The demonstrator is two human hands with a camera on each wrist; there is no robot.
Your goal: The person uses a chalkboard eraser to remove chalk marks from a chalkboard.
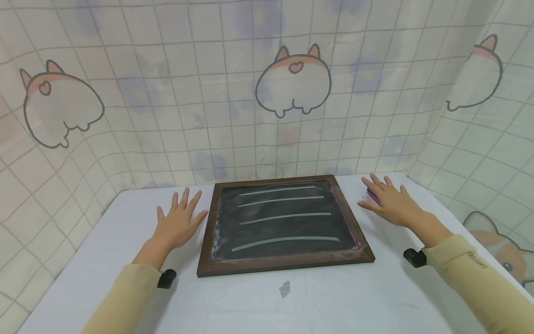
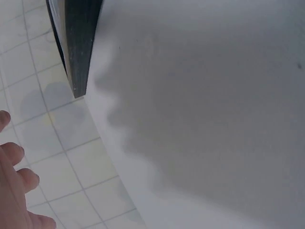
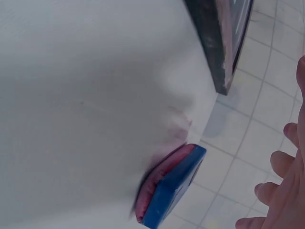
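Note:
A chalkboard [image 1: 283, 229] in a brown wooden frame lies on the white table, with several pale chalk lines drawn across it. To its left, my left hand [image 1: 177, 225] is held with fingers spread, holding nothing. On the other side my right hand [image 1: 390, 202], fingers also spread, is above the table near an eraser. That eraser [image 3: 171, 186] has a blue back and a pink pad in the right wrist view; in the head view the hand covers most of it. Neither hand touches the chalkboard.
A white cloth covers the table [image 1: 325, 301], with a small grey patch [image 1: 285, 289] in front of the chalkboard. Pink smudges [image 3: 178, 133] mark the cloth beside the eraser. A checked curtain [image 1: 233, 125] with cartoon animals hangs behind and at both sides.

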